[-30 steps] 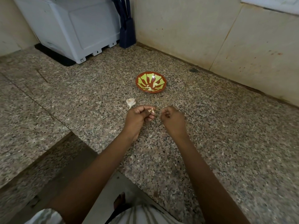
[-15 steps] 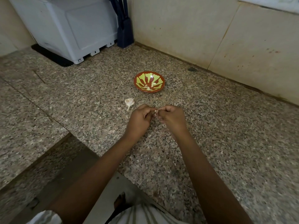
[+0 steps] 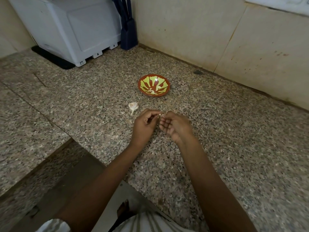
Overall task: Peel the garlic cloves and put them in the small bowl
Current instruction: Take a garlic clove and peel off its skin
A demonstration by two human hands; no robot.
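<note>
A small pale garlic clove [image 3: 160,115] is pinched between the fingertips of both hands above the granite counter. My left hand [image 3: 145,125] holds it from the left with curled fingers; my right hand [image 3: 175,126] pinches it from the right. Just left of my hands lies the rest of the garlic bulb [image 3: 133,106] with its papery skin and stem. Beyond it stands the small red bowl with green pattern [image 3: 143,91], with a few pale peeled cloves [image 3: 159,87] inside.
The speckled granite counter [image 3: 217,131] runs to tiled walls at the back and right. A white appliance [image 3: 75,30] on a black mat and a dark blue holder [image 3: 128,37] stand at the back left. The counter edge drops away at lower left.
My hands were apart one second ago, with the clove in my left fingers. They have come together, and both now pinch the clove.
</note>
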